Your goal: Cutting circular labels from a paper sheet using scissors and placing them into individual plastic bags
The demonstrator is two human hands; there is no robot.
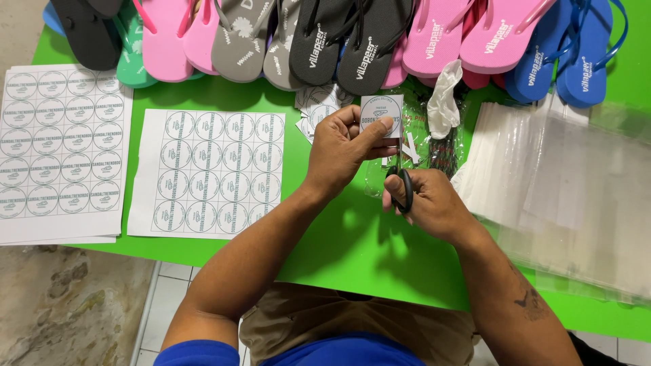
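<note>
- The left hand (342, 149) pinched a small square paper label printed with a round grey emblem (381, 116), thumb on its face and fingers behind, holding it up above the bright green worktop (359, 251).
- The right hand (430, 203) was closed through the loops of a pair of black-handled scissors (400, 188), just below the label; the blades were hidden behind the hands, so whether they touched the paper could not be told.
- Judging by the layout, the cutting looked only partly done: a few loose cut labels (315, 102) lay beyond the left hand, while a full white sheet of round printed labels (210, 173) sat uncut to the left.
- A stack of further printed label sheets (61, 146) lay at the far left edge, also uncut, so most of the work seemed left.
- A row of rubber flip-flops in black, pink, grey, green and blue (325, 41) lined the far edge.
- A pile of clear plastic bags (569, 190) covered the right side, near the right hand.
- A crumpled white scrap (444, 98) lay beside the label.
- Nothing lay between the two hands.
</note>
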